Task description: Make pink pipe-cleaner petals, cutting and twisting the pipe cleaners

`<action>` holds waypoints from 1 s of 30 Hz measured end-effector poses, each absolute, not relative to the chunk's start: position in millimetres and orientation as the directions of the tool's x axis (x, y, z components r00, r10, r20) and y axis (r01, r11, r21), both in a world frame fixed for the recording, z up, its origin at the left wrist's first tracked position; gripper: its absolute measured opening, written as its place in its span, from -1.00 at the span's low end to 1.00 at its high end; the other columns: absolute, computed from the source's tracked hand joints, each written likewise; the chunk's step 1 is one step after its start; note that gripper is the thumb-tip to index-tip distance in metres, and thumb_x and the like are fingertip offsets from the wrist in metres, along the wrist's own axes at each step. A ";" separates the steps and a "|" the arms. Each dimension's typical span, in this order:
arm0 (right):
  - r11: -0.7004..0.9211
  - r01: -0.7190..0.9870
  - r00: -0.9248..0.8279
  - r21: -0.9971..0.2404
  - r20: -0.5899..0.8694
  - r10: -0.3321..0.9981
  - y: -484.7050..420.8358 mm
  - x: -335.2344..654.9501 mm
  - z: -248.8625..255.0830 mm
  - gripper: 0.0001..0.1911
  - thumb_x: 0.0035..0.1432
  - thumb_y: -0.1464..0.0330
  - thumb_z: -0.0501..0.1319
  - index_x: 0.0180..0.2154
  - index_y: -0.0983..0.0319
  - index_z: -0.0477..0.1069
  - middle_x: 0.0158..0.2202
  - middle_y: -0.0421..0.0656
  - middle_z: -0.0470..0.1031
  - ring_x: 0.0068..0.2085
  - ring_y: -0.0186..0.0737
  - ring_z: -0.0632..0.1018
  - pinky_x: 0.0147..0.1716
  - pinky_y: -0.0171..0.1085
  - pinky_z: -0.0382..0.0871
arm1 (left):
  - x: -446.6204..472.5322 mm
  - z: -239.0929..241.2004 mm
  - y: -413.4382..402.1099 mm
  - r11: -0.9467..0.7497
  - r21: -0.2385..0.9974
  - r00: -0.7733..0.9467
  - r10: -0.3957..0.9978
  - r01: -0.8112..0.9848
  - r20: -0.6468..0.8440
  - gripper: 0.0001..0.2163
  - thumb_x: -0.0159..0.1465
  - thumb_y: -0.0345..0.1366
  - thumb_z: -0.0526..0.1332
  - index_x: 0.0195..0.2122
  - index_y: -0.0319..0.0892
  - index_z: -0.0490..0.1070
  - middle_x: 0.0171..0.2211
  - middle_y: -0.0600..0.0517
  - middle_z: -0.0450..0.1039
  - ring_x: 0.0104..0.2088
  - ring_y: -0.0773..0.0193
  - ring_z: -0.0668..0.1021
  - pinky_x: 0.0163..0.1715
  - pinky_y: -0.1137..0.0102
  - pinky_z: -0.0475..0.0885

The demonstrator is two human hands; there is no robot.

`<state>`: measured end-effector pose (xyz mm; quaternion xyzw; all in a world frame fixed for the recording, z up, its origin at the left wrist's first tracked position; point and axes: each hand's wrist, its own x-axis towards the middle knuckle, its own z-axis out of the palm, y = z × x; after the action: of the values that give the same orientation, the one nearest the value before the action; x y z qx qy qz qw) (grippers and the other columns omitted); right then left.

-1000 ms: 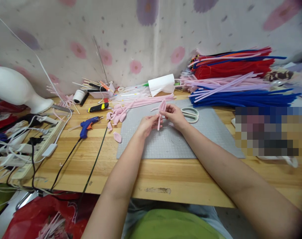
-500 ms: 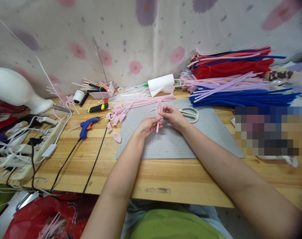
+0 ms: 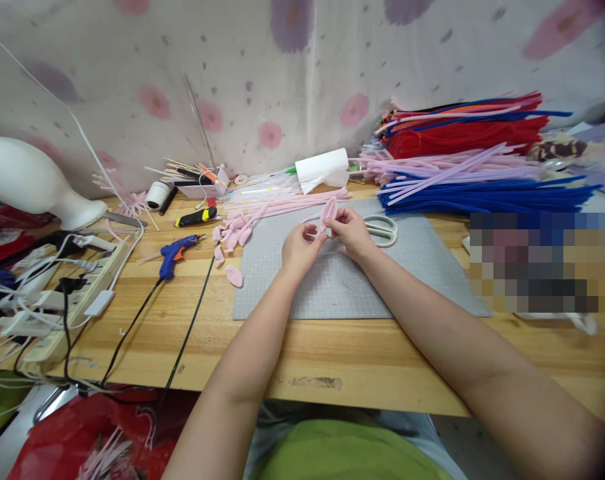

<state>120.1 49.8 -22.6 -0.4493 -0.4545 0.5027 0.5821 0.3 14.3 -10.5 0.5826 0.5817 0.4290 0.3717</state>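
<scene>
Between both hands, over the grey cutting mat [image 3: 412, 280], is a pink pipe-cleaner petal [image 3: 329, 209] with its loop pointing up. My right hand [image 3: 351, 232] pinches the petal low on its right side. My left hand [image 3: 300, 252] is closed at its lower end, thumb and fingertips meeting there; the part inside the fingers is hidden. Scissors [image 3: 385, 230] with pale green handles lie on the mat just behind my right hand, their blades mostly covered. Several finished-looking pink petals [image 3: 234, 276] lie at the mat's left edge.
A blue glue gun [image 3: 171, 255] and a yellow-black utility knife [image 3: 196, 217] rest on the left. Cables crowd a power strip [image 3: 77, 293]. Pink pipe cleaners [image 3: 302, 203] lie behind the mat; blue bundles [image 3: 482, 195] are stacked back right. A white roll [image 3: 322, 171] sits behind.
The petal has shifted slightly right and up and tilts more. My left hand has turned and closed nearer the right; the petal's tail, which hung below the fingers, no longer shows.
</scene>
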 end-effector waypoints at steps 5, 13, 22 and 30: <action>0.150 -0.075 0.118 -0.986 0.141 0.983 46.5 114.5 -23.4 -0.72 -0.27 0.35 0.28 -0.56 0.20 0.14 -0.65 -0.35 0.23 -0.60 -0.45 0.27 -0.60 -0.38 0.14 | 2.0 -8.9 7.8 -0.175 0.732 -0.088 0.948 0.658 0.306 -0.80 0.12 -0.17 0.16 -0.33 -0.17 0.45 -0.34 -0.01 0.49 -0.37 0.33 0.48 -0.30 0.41 0.31; 0.158 -0.096 0.038 -0.983 0.155 0.987 44.9 112.9 -24.9 -0.71 -0.26 0.30 0.29 -0.54 0.20 0.18 -0.65 -0.36 0.25 -0.61 -0.45 0.27 -0.60 -0.37 0.16 | 2.2 -16.7 19.9 0.098 0.991 -0.153 0.985 0.088 -0.084 -0.86 0.01 -0.28 0.26 -0.45 -0.26 0.46 -0.56 0.01 0.46 -0.50 0.32 0.50 -0.44 0.43 0.35; 0.128 -0.215 -0.075 -0.968 0.147 0.986 45.3 117.2 -25.6 -0.67 -0.28 0.25 0.35 -0.50 0.21 0.23 -0.61 -0.32 0.32 -0.58 -0.44 0.32 -0.55 -0.37 0.20 | 1.9 -5.6 17.0 0.293 0.904 -0.019 0.949 -0.312 -0.314 -0.93 0.02 -0.48 0.24 -0.55 -0.31 0.36 -0.62 0.04 0.43 -0.60 0.41 0.48 -0.44 0.43 0.39; 0.098 -0.243 -0.070 -0.965 0.118 0.991 45.6 119.2 -21.7 -0.65 -0.32 0.24 0.37 -0.52 0.21 0.24 -0.60 -0.31 0.33 -0.57 -0.43 0.33 -0.55 -0.37 0.20 | -9.5 -6.3 20.4 0.333 0.903 0.196 0.938 -0.272 -0.286 -0.77 0.05 -0.19 0.26 -0.44 -0.31 0.43 -0.46 -0.07 0.51 -0.45 0.32 0.54 -0.32 0.37 0.42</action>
<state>119.2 45.6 -21.7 -0.3868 -0.4831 0.5490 0.5618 -9.5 20.4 -6.3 0.3686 0.4519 0.4448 0.6797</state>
